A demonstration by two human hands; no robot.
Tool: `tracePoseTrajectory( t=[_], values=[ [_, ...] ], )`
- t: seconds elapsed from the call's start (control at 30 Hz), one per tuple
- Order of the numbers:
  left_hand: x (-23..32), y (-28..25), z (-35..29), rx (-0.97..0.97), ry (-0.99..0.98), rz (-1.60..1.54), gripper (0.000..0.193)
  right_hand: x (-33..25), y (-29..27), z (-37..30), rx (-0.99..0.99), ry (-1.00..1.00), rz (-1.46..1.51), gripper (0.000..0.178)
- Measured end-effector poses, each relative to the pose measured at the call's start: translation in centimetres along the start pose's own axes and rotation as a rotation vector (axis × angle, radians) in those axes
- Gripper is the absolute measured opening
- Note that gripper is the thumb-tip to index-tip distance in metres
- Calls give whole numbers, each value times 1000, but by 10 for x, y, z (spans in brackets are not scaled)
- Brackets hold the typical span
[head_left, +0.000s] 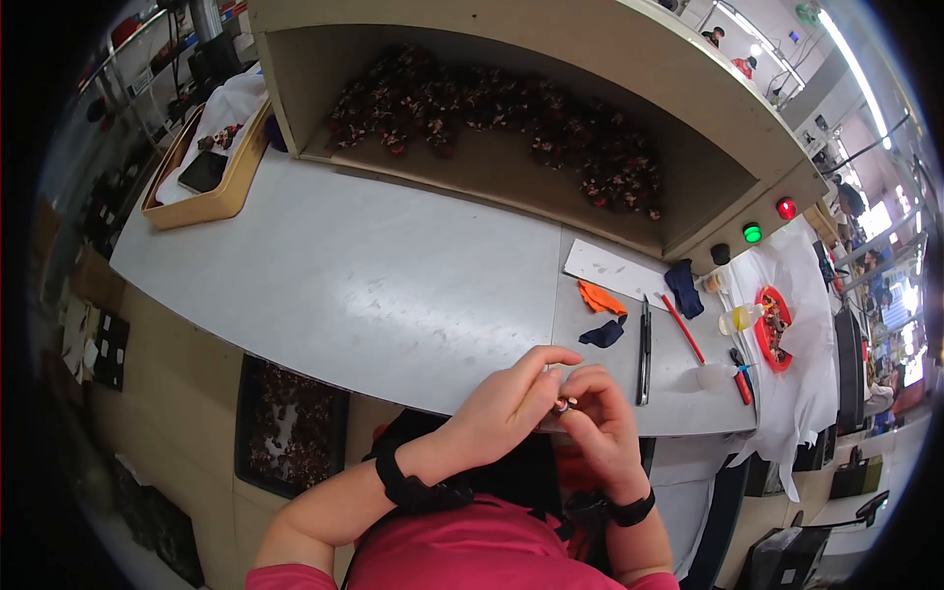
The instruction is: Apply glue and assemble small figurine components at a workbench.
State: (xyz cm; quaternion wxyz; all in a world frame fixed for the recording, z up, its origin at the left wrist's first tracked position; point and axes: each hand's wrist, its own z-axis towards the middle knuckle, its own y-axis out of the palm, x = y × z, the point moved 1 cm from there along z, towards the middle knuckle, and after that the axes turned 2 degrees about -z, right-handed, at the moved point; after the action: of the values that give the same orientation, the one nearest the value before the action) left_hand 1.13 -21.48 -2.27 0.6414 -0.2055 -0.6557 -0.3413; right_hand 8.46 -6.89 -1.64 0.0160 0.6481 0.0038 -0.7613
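In front of my body, at the near edge of the table, both hands meet around a small dark and pale part (563,404). It is too small and too covered by fingers for me to name its kind. My left hand (506,405) comes in from the left with fingers bent, its thumb and fingertips at the part. From the right, my right hand (607,430) pinches the same part between thumb and curled fingers. Dark bands circle both wrists. Nearest to the hands on the table lie tweezers (644,354) and a dark blue cloth piece (602,333).
A beige open-fronted cabinet (531,197) with many small dark red parts (472,103) stands at the back. A tan tray (228,202) is far left, a white board (615,267), red stick (685,329) and red dish (773,329) right. A black bin (246,418) stands below left.
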Motion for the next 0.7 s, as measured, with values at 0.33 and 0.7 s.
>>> tracePoseTrajectory(
  t=[0.33,0.7],
  values=[
    [-1,5,-7,84,160,320,42,-19,7,12,92,184,-529,40],
    [18,7,1,86,31,424,35,-10,2,14,149,261,-383,46]
  ],
)
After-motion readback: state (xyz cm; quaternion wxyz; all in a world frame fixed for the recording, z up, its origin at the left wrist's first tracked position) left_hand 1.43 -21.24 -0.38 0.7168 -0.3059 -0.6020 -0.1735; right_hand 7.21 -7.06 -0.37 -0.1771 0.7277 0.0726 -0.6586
